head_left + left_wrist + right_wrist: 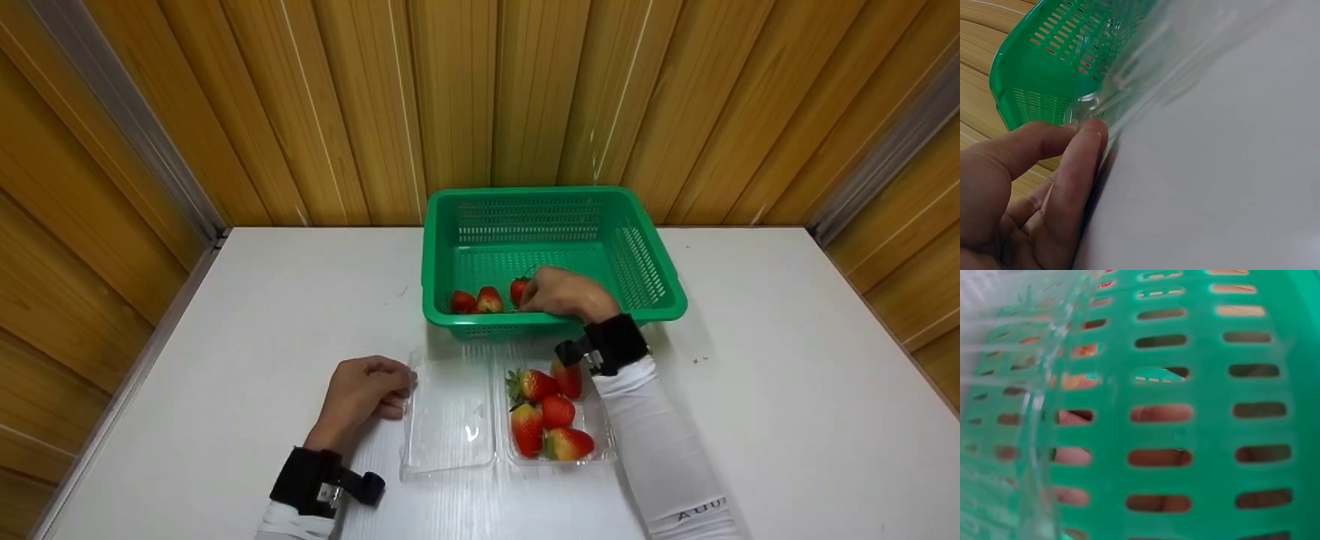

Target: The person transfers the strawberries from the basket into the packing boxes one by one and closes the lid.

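Observation:
A clear plastic clamshell box lies unfolded on the table, its lid at the left. Several strawberries sit in its right half. My left hand pinches the lid's left edge between thumb and finger, seen closely in the left wrist view, where the lid edge tilts up. My right hand reaches over the front rim of a green basket, beside a strawberry. Its fingertips are hidden by the basket wall; the right wrist view shows only parts of fingers through the slots.
Two more strawberries lie in the basket's front left corner. The basket stands at the back of the white table, just behind the box. Wood-patterned panels close off the back and both sides.

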`<state>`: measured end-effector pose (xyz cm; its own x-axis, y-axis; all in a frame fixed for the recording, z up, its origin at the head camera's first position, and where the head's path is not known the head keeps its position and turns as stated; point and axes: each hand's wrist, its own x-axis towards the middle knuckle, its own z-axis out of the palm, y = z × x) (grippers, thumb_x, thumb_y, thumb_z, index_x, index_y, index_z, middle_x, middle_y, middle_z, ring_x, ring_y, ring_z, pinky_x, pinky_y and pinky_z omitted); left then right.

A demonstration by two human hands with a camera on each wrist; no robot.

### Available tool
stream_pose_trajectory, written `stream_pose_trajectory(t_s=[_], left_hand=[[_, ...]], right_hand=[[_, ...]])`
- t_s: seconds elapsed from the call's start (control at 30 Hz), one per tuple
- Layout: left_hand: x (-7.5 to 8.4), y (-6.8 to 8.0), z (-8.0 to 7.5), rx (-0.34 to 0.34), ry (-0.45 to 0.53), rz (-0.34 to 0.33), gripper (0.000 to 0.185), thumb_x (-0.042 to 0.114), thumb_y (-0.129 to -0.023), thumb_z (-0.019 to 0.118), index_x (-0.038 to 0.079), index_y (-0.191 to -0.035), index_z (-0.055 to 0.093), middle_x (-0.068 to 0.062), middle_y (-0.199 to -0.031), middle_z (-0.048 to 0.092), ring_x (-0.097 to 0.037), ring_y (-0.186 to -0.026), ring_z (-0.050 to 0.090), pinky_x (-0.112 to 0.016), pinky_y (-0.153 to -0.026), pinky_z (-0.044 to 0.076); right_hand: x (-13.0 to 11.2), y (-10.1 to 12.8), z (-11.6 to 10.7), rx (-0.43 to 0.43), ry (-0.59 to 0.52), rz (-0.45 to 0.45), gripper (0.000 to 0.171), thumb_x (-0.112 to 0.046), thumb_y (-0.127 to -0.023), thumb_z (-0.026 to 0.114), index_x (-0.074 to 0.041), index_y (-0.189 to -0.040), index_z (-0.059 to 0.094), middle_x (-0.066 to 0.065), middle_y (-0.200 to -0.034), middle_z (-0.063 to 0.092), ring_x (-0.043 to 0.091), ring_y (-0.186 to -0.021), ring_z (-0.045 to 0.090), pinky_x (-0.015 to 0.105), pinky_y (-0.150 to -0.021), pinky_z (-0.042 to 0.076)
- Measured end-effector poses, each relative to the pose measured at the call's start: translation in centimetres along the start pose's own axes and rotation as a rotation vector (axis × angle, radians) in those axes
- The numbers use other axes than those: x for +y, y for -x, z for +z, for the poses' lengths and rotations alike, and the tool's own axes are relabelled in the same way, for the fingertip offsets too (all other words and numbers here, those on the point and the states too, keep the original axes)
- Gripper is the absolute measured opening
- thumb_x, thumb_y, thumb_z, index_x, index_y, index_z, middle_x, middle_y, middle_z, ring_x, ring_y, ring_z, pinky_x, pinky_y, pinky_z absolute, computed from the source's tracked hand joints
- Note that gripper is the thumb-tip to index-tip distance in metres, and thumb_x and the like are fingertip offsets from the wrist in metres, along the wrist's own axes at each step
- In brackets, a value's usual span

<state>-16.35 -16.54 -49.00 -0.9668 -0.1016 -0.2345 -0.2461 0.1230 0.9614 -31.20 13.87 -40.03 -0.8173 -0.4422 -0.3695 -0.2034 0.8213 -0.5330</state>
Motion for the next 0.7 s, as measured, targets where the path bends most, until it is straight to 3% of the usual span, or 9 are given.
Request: stream_pose_trajectory(t_s=[0.33, 0.7], left_hand=[[-0.13, -0.10, -0.03, -0.005, -0.015, 0.018, 0.016, 0.008, -0.091, 0.078, -0.005, -0.102, 0.077, -0.014, -0.081, 0.073, -0.018, -0.059, 0.069, -0.030, -0.057, 0.064], [-0.06, -0.19, -0.08, -0.009, -0.019, 0.032, 0.015, 0.005, -0.091, 0.075, -0.005, -0.101, 0.077, -0.014, -0.080, 0.073, -0.018, -0.058, 0.069, -0.032, -0.058, 0.065]], right_hand=[[-0.04, 0.19, -0.04, 0.020, -0.020, 0.015, 0.030, -0.030, -0.099, 0.076, -0.007, -0.118, 0.081, 0.006, -0.112, 0.076, 0.020, -0.093, 0.064, 0.034, -0.082, 0.056], [0.14, 0.46, -0.21, 0.058, -0.035, -0.031, 0.021, -0.026, -0.095, 0.078, -0.008, -0.105, 0.083, 0.002, -0.097, 0.074, 0.017, -0.083, 0.060, 0.029, -0.070, 0.051]])
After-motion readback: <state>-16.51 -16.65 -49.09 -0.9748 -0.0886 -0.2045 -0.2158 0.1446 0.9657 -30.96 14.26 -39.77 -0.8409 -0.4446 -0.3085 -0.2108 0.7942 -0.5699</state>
